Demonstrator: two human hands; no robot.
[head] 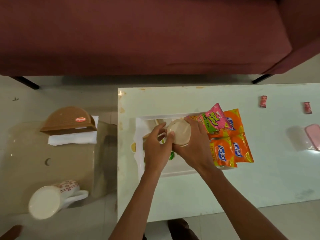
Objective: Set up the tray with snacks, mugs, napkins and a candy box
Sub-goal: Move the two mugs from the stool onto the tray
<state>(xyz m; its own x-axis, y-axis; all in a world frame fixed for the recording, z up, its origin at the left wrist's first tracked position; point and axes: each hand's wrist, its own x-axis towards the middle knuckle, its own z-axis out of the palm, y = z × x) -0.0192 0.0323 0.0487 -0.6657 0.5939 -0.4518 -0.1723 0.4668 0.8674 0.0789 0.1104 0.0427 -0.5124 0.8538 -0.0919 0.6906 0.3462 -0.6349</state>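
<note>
Partly hiding the tray [181,171], left hand [155,147] and right hand [194,149] grip a mug [181,132], handle hidden.

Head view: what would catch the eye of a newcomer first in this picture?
The left hand and right hand grip a pale mug over the white tray in the middle of the view. Bright orange snack packets lie on the tray's right end. At lower left, a second mug with a red pattern sits on a glass side table.
</note>
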